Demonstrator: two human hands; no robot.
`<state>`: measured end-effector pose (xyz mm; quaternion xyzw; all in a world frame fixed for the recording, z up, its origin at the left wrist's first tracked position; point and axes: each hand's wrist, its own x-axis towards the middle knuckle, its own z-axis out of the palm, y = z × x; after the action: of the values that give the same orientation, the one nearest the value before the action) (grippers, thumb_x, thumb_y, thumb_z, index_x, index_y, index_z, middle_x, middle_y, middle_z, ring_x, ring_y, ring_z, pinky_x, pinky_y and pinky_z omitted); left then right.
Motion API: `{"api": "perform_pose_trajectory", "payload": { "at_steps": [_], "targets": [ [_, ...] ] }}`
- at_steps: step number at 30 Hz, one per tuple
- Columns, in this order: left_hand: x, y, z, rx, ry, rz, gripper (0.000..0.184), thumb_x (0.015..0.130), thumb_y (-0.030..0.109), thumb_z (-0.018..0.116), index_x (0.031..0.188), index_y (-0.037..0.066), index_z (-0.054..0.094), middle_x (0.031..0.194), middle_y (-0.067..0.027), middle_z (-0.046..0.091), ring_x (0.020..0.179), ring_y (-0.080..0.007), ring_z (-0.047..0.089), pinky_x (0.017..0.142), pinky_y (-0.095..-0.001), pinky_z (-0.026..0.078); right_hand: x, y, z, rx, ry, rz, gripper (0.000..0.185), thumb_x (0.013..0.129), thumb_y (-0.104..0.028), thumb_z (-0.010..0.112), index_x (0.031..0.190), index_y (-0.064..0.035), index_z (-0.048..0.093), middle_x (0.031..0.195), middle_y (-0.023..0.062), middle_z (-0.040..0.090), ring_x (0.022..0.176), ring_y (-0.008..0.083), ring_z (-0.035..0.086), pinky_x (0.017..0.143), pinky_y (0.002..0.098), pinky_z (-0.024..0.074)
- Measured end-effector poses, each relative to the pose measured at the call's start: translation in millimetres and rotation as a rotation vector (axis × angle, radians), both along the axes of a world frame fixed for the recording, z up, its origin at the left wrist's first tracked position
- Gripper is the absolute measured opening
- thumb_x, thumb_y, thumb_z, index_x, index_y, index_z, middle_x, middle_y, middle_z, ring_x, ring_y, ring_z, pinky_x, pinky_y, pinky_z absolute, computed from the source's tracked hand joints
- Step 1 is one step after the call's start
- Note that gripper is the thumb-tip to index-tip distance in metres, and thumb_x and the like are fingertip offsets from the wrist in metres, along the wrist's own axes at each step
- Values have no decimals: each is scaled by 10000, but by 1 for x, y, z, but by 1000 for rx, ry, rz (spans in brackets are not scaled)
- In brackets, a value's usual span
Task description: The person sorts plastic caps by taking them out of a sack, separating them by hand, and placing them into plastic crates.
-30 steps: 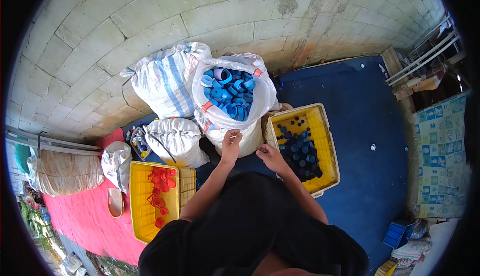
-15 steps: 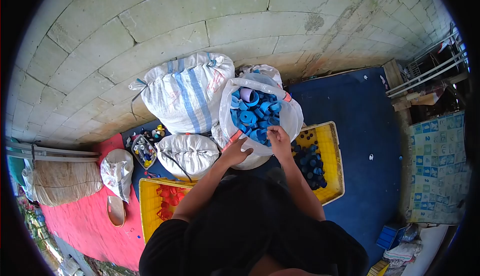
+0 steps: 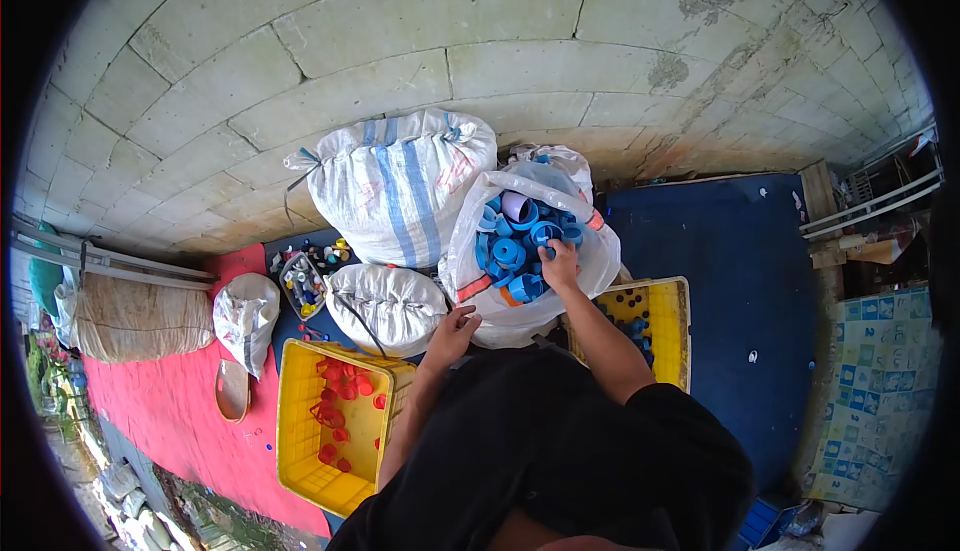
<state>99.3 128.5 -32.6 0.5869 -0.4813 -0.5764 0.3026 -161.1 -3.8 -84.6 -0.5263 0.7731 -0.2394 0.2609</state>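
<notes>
A white woven sack [image 3: 465,241] stands open in front of me, full of blue plastic caps [image 3: 508,252] and rings. One lilac cap [image 3: 516,206] lies on top, and a bit of orange [image 3: 526,288] shows low in the pile. My right hand [image 3: 560,269] reaches into the sack from the right, its fingers closed on the rim of a blue cap; the fingertips are partly hidden. Just outside the sack's lower left edge is my left hand [image 3: 455,336], fingers loosely apart and nothing in them.
Yellow crates flank me: the left crate [image 3: 300,471] holds red caps, the right crate [image 3: 676,336] dark blue ones. Tied white sacks [image 3: 345,201] lean against the block wall [image 3: 520,71]. A small bin [image 3: 303,286] of mixed caps stands left, near a red mat [image 3: 170,401].
My right hand has moved up and deeper into the sack's caps. The left hand has come off the sack's rim and drawn back toward me. My view has shifted left.
</notes>
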Motion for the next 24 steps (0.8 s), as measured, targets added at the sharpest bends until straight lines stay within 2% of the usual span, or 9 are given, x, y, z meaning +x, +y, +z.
{"api": "perform_pose_trajectory", "payload": {
  "at_steps": [5,8,10,12,17,20,22,23,24],
  "targets": [
    [-37,-3,18,75,158,82,430,941,273,626,1269,0,568,909,-51,613,700,-93,542,652,-232,451,-4,40,27,-457,-242,245,247,864,-179,708,992,0,595,991,117,586,928,297,580,782,380,470],
    [-63,-21,45,58,164,44,499,944,300,629,1322,-5,512,966,-64,628,721,-97,551,643,-237,457,-16,52,70,-240,-491,360,234,866,-164,706,997,-1,602,972,119,601,880,285,604,746,374,478],
    [-83,-31,56,17,244,59,573,934,323,648,1373,11,453,1033,-82,638,773,-104,582,642,-229,458,-19,56,91,-285,-562,438,201,870,-142,701,991,-8,612,928,122,616,828,283,616,717,362,478],
    [-97,-42,64,-85,240,79,602,934,299,656,1406,17,409,1091,-94,634,835,-111,605,654,-231,465,-21,59,109,-222,-532,742,189,863,-132,708,982,-13,623,921,120,626,823,288,618,720,358,477],
    [-102,-56,75,-94,414,203,549,903,230,698,1316,-30,446,1082,-79,634,834,-102,597,652,-222,442,-16,58,113,-286,-578,709,148,894,-96,658,1025,-26,656,931,111,645,839,236,617,751,328,478],
    [-85,-55,69,-35,448,307,567,890,211,709,1329,-22,438,1023,-64,638,780,-82,557,629,-209,410,-14,44,109,-110,-735,599,155,886,-61,637,1035,-28,666,961,127,663,860,234,633,767,327,494],
    [-76,-52,70,-49,428,338,575,879,206,718,1329,-14,436,978,-42,629,747,-74,524,629,-208,408,-11,25,92,-188,-475,514,178,875,-47,626,1047,-34,669,977,141,675,878,236,645,776,320,500],
    [-69,-49,69,-45,435,362,567,879,207,718,1323,-11,442,974,-36,624,748,-74,523,628,-210,408,-8,13,83,-29,-382,475,223,882,-143,634,1076,-37,662,1007,148,668,905,250,655,780,336,509],
    [-64,-47,69,-42,443,386,559,878,209,718,1316,-8,448,970,-31,620,750,-75,523,627,-211,408,-5,0,61,-36,-385,477,223,882,-143,634,1076,-37,662,1007,148,668,905,250,655,780,336,509]
  ]
}}
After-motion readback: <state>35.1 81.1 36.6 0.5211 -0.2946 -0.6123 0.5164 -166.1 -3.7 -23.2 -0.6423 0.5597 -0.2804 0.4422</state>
